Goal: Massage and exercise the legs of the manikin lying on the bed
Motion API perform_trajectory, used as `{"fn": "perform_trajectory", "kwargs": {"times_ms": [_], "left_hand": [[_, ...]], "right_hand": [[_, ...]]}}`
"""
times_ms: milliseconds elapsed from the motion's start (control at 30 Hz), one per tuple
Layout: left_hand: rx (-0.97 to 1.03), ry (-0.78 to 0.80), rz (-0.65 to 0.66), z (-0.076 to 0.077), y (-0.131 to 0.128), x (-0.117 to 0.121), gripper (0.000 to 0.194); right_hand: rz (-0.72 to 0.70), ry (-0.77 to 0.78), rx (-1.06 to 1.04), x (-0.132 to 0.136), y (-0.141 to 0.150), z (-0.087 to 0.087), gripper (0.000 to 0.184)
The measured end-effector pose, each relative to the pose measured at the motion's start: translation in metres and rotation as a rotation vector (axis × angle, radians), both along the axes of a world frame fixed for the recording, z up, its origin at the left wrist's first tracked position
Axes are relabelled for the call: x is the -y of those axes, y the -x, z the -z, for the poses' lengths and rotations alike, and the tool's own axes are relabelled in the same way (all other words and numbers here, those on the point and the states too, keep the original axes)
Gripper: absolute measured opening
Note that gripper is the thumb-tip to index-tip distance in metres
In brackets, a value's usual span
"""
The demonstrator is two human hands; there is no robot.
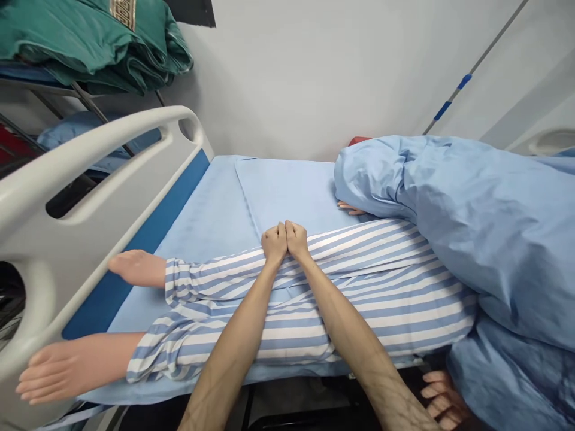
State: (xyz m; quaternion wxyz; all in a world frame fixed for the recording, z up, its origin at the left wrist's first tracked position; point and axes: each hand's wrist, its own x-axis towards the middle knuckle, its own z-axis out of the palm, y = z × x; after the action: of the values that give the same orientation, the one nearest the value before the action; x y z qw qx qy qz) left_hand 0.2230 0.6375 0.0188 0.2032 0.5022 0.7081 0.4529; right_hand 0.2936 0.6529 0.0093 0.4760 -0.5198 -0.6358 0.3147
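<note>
My left hand (pixel 274 242) and my right hand (pixel 296 239) are side by side, thumbs touching, both curled into fists. They rest over the far leg of a pair of blue-and-white striped trousers (pixel 377 299), at its far edge near the knee. Whatever is inside my fingers, if anything, is hidden. The trousers are on a manikin-like figure lying on its back, with bare feet, the far foot (pixel 139 267) and the near foot (pixel 81 365), to the left. A light blue quilt (pixel 485 221) covers its upper body.
A pale blue sheet (pixel 291 185) covers the bed. The white footboard (pixel 144 173) rises at the left. Green folded covers (pixel 99 45) lie on a rack behind it. Fingers (pixel 350 208) show under the quilt's far edge, and another hand (pixel 442 395) hangs at the near side. A pole (pixel 453 99) leans against the wall.
</note>
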Motion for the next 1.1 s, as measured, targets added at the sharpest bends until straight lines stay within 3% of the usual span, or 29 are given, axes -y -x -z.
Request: {"fn": "perform_trajectory", "kwargs": {"times_ms": [100,233,333,400,600,800,900,1100], "left_hand": [[0.004,0.006,0.006,-0.004,0.001,0.001,0.047],[0.022,-0.023,0.027,-0.005,0.000,0.002,0.045],[0.017,-0.017,0.043,-0.005,-0.001,0.004,0.045],[0.018,-0.012,0.045,-0.005,-0.002,0.004,0.045],[0.008,-0.025,0.076,-0.002,0.000,0.000,0.045],[-0.010,-0.014,0.069,0.000,-0.003,0.001,0.047],[0.051,-0.018,0.081,-0.016,-0.011,-0.001,0.049],[0.294,-0.226,0.076,-0.069,-0.049,-0.017,0.050]], "right_hand": [[-0.011,0.003,0.079,0.000,-0.002,-0.007,0.045],[-0.064,-0.079,0.257,-0.011,-0.017,-0.036,0.045],[-0.034,-0.131,0.255,-0.020,-0.035,-0.051,0.047],[-0.009,-0.113,0.261,-0.023,-0.045,-0.048,0.048],[-0.051,-0.054,0.403,-0.023,-0.057,-0.010,0.044],[-0.034,-0.025,0.319,-0.026,-0.057,-0.009,0.045],[-0.027,-0.018,0.214,-0.027,-0.058,-0.010,0.046],[-0.038,0.010,-0.040,-0.031,-0.062,-0.008,0.049]]}}
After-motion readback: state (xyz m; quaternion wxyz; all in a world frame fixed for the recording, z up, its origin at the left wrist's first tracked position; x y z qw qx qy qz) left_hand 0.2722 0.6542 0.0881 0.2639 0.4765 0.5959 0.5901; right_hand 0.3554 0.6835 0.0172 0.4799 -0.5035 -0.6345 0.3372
